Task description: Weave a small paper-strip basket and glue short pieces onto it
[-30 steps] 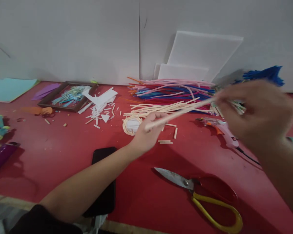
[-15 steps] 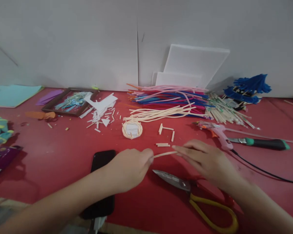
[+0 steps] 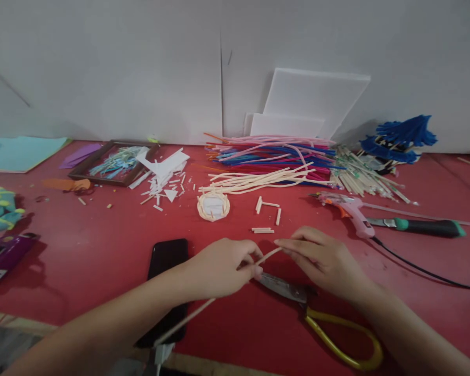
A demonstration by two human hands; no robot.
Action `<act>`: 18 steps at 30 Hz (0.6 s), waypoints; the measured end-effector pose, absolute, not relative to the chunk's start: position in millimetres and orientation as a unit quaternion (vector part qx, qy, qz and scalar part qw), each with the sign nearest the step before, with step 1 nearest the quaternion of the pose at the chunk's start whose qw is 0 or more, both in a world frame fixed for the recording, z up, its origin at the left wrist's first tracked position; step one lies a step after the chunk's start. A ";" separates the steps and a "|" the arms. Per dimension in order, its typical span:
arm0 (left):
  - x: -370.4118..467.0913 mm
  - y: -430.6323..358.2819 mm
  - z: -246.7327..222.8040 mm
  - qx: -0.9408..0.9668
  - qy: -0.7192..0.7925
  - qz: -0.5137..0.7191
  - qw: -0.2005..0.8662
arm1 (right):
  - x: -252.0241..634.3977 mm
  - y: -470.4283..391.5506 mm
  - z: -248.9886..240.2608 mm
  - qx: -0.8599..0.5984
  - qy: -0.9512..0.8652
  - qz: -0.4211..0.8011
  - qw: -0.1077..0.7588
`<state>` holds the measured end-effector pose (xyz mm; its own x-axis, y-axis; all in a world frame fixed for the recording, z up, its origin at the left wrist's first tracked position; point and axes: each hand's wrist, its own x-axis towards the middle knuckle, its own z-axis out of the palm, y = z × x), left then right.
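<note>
A thin cream stick (image 3: pixel 194 318) runs slanting under my left hand (image 3: pixel 229 266), whose thumb and fingers pinch it near its upper end. The tip of that stick is between the closed fingers of my right hand (image 3: pixel 321 256). Just below both hands lie scissors (image 3: pixel 284 289) with yellow handles, the blade tip touching or behind my left fingertips. Beyond my hands are short cream pieces (image 3: pixel 263 230) and a small round ring of cream sticks (image 3: pixel 213 206) around a white centre. A black phone (image 3: pixel 166 261) lies partly under my left forearm.
Coloured pipe-like sticks (image 3: pixel 274 151) are piled at the back, beside white scraps (image 3: pixel 164 172) and a brown frame (image 3: pixel 113 180). To the right lie a pink glue gun (image 3: pixel 356 211) with its cord and a green-black knife (image 3: pixel 426 227). A purple device (image 3: pixel 8 258) is at left.
My left hand has moved right, closer to my right hand, and its fingers have shifted on the stick. The stick's long end now shows below my left wrist.
</note>
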<state>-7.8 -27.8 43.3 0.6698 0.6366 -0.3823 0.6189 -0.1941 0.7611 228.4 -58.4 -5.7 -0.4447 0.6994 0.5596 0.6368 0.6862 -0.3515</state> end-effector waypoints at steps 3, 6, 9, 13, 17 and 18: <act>-6.4 -20.5 37.3 0.791 0.435 0.025 0.430 | 230.4 -58.7 -8.7 -0.421 -0.839 0.038 0.344; -8.7 -13.6 35.0 0.818 0.463 0.029 0.339 | 232.1 -57.9 -13.9 -0.449 -0.830 0.035 0.329; -9.9 -9.5 31.0 0.841 0.470 0.030 0.266 | 233.9 -54.2 -21.1 -0.472 -0.824 0.036 0.311; -10.9 -7.9 21.0 0.865 0.458 0.042 0.202 | 239.3 -50.0 -22.0 -0.509 -0.810 0.030 0.291; -16.9 -6.2 12.8 0.869 0.460 0.054 0.173 | 250.8 -69.0 -8.4 -0.540 -0.796 0.018 0.273; -18.8 -5.6 11.9 0.869 0.461 0.057 0.171 | 254.2 -79.1 -6.0 -0.542 -0.803 0.027 0.247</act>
